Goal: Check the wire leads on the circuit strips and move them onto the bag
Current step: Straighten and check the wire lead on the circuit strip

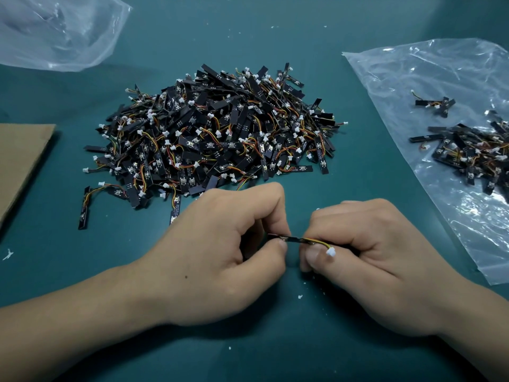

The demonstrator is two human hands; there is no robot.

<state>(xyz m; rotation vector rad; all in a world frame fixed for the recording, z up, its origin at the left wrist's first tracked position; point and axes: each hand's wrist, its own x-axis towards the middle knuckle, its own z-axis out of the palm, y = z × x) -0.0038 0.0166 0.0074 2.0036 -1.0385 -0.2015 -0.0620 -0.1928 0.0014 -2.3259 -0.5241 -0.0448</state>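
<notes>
**Bench Check: One Strip Under Examination**

A matte teal work surface (358, 175) is filling the view, smooth and lightly dusted with white crumbs (300, 296).

Both hands are working low at the centre, knuckles up. The left hand (220, 255) is curling its fingers, with thumb and forefinger pinching one end of a thin, flat, black circuit strip (293, 239). The right hand (371, 260) is likewise curling, its thumb and forefinger pinching the opposite end, where the wire lead (319, 242) is joining the board. The strip is lying level between the two sets of fingertips, just above the surface. The lead, a slim yellow and orange bundle, is arching over the right thumb and ending in a small white plastic connector (331, 252) beside the thumbnail.

Just beyond the left knuckles, a large tangled pile (214, 133) of matching black strips is sitting in a loose mound, bristling with coloured wires and white plugs.

Off to the right of the right-hand fingers, a clear, crinkled, glossy plastic bag (440, 73) is lying flat, carrying a smaller heap of strips (473, 153).

Far beyond the left-hand fingers, a second clear bag (55, 31) is lying rumpled; a flat brown cardboard sheet (22, 161) is lying well left of them.
</notes>
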